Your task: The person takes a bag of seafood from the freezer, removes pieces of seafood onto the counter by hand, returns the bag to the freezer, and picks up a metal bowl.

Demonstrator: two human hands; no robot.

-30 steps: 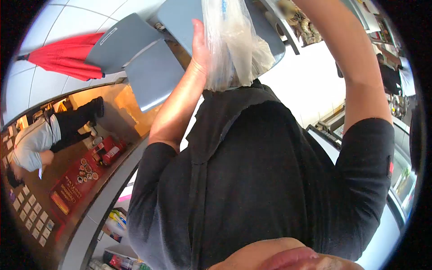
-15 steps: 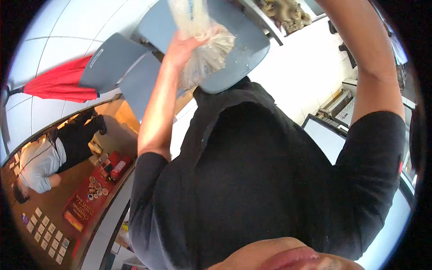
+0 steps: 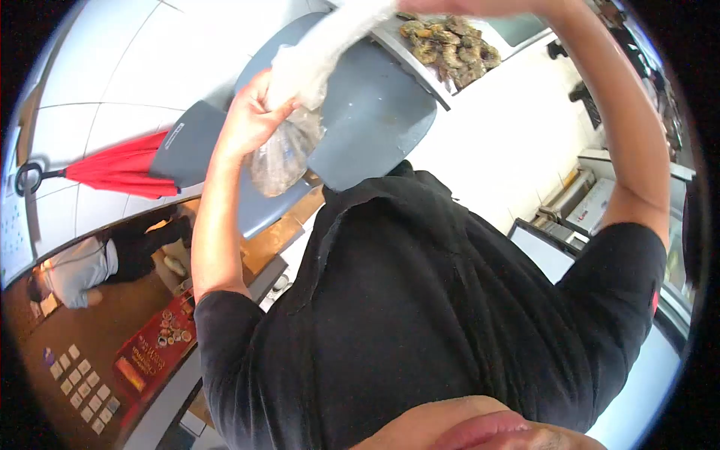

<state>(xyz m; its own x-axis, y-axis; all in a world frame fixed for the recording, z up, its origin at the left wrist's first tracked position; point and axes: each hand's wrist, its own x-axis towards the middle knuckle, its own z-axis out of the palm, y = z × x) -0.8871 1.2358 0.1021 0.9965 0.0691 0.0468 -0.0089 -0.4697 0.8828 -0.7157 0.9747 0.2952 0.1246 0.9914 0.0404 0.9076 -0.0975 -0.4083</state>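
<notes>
My left hand (image 3: pixel 253 116) is closed round the neck of a clear plastic bag (image 3: pixel 319 60). Its filled, knobbly lower part (image 3: pixel 283 161) hangs below my fist, with greyish contents that I cannot make out clearly. From the fist the bag's upper part stretches up and right, twisted and taut, to the fingers of my right hand (image 3: pixel 480 6). That hand grips the bag's end at the top edge of the view, partly cut off. Behind the bag is a grey-blue chair seat (image 3: pixel 375 112) with small wet spots.
Several prawns (image 3: pixel 454 52) lie at the upper right beside a metal edge. To the left, a red umbrella (image 3: pixel 124 165) with a black handle rests by another grey chair (image 3: pixel 191 142). Beyond a partition, a person (image 3: pixel 82 266) in a light shirt bends near a red table (image 3: pixel 154 341).
My left hand has moved left and down with the bag. My right hand has come into view at the top, holding the bag's upper end, which now slants right. The prawns show more clearly.
</notes>
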